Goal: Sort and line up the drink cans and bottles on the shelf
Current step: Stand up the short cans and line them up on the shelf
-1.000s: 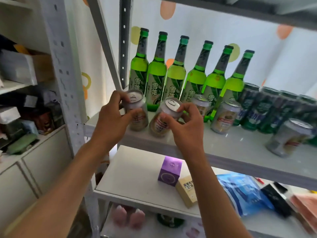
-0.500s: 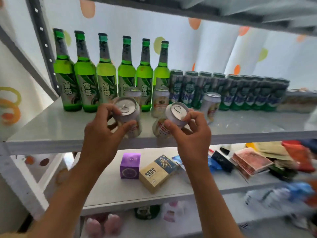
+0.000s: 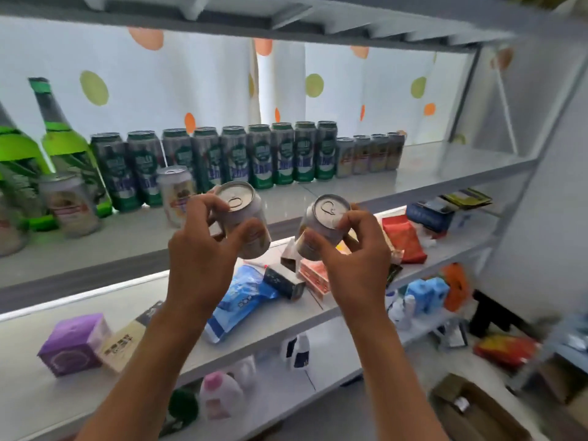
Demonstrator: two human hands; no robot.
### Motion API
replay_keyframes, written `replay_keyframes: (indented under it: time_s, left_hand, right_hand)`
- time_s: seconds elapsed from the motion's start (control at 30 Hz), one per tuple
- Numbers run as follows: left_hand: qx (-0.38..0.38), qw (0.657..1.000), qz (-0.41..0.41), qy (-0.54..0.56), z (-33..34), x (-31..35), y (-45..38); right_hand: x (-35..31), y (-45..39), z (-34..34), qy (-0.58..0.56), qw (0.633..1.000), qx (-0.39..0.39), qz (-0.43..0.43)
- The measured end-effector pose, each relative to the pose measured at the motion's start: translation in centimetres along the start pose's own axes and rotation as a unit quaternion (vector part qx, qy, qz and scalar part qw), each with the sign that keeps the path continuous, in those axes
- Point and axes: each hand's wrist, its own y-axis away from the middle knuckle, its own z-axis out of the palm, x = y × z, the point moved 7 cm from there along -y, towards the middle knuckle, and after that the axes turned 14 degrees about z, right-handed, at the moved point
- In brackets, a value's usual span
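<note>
Two short silver cans are held in the air in front of the shelf edge (image 3: 95, 268), clear of the shelf surface. The left-hand can (image 3: 243, 224) tilts with its pull-tab top toward the camera; the left hand (image 3: 203, 265) wraps it, thumb on the near side and fingers curled over the far side. The right-hand can (image 3: 323, 226) tilts the same way; the right hand (image 3: 356, 265) pinches it, thumb low on the body and fingertips at the top rim. The two cans are apart, with a gap between them.

On the shelf behind, a row of tall green-labelled cans (image 3: 241, 155) stands upright along the back, side by side. To the right of that row, four short pale cans (image 3: 370, 154) stand in line, touching or nearly so. In front of the tall row, one short pale can (image 3: 176, 194) stands alone, just left of the left hand. At the far left, green glass bottles (image 3: 60, 135) stand upright, and another short can (image 3: 71, 205) stands in front of them.

The lower shelf (image 3: 286, 316) carries a purple box (image 3: 74, 343), a blue packet (image 3: 241, 297) and a red packet (image 3: 404, 238).
</note>
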Motion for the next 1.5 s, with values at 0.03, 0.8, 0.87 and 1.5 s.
replay_keyframes:
  time_s: [0.03,0.8,0.87,1.5]
  left_hand:
    - [-0.006,1.000,0.009,0.006,1.8,1.1,0.0]
    - [-0.145,0.977,0.153,0.028,37.4,5.6,-17.1]
    - [-0.153,0.979,0.120,0.065,40.0,5.1,-18.9]
    - [-0.180,0.980,0.089,0.003,60.2,5.1,-27.9]
  right_hand:
    - [0.6,-1.0,-1.6,0.010,1.000,0.008,-0.003]
    - [10.5,-29.6,-13.6,0.105,0.989,0.081,-0.061]
    - [11.5,-32.2,-14.7,0.111,0.988,0.094,-0.055]
    - [21.0,-50.7,-20.9,0.058,0.998,0.027,-0.009]
